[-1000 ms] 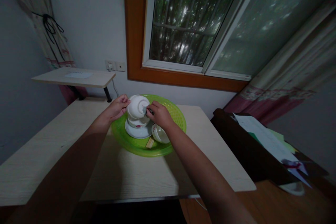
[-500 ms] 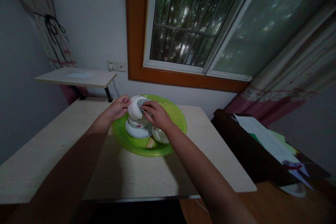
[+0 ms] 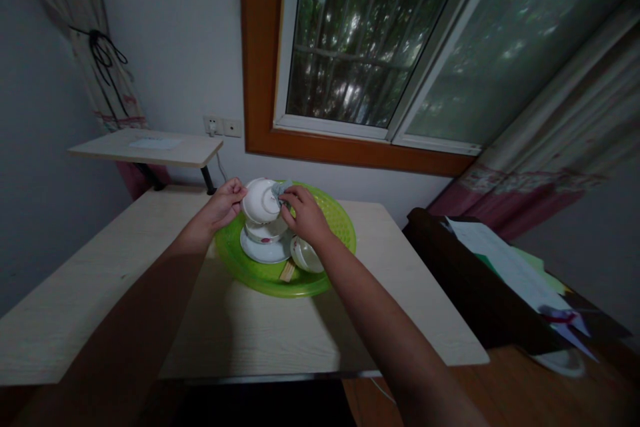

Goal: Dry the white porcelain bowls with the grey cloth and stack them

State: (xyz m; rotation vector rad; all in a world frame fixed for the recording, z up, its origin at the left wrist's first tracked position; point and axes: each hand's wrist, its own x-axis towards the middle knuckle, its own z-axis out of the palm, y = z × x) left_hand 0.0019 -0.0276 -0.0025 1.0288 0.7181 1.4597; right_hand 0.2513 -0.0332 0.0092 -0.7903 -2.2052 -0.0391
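Observation:
My left hand [image 3: 227, 203] grips the rim of a white bowl [image 3: 260, 202], tilted so that its outside and foot ring face me. A grey cloth [image 3: 280, 191] is pinched in my right hand [image 3: 303, 211], against the right side of that bowl. Below it, another white bowl [image 3: 265, 232] with a red mark rests on a white plate [image 3: 264, 252]. To the right, under my right wrist, a further bowl [image 3: 306, 255] leans on its side. Light wooden chopsticks [image 3: 287, 271] lie beside it. All of these are in or over a round green plastic basket [image 3: 280, 290].
The basket stands on a pale wooden table [image 3: 400, 280]. A small raised shelf [image 3: 145, 147] with a paper on it is at the back left. Right of the table, a dark brown piece of furniture [image 3: 450, 267] carries papers [image 3: 505, 267]. A window is behind.
The cloth in my right hand has moved from the middle of the bowl's underside to its right edge, baring the foot ring. The bowl stays in my left hand, slightly turned.

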